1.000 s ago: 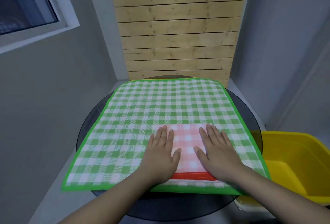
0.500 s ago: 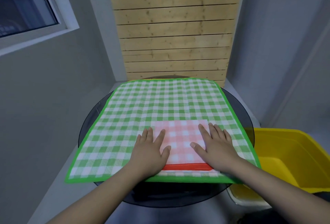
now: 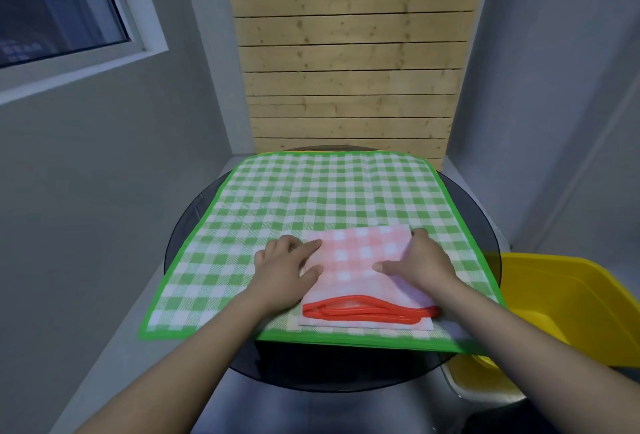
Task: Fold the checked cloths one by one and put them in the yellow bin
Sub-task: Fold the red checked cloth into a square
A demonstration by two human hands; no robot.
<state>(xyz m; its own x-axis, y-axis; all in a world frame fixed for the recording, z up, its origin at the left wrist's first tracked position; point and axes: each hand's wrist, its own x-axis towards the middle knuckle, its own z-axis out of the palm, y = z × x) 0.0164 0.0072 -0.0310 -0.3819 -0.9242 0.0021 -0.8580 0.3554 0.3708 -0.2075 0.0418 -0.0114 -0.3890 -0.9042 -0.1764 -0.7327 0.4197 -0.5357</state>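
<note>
A folded red checked cloth with a red border lies on a spread green checked cloth, near its front edge. My left hand grips the red cloth's left edge, fingers curled and thumb by the edge. On the other side, my right hand holds the right edge, thumb on top and fingers curled round the far corner. The cloth's near red border bulges up slightly. The yellow bin stands low at the right, beside the table.
The green cloth covers most of a round dark glass table. Grey walls close in on the left and right, with a wooden slat panel behind and a window at the upper left.
Both hands went from pressing flat on the red cloth to curling round its side edges. The cloth's near border has puffed up.
</note>
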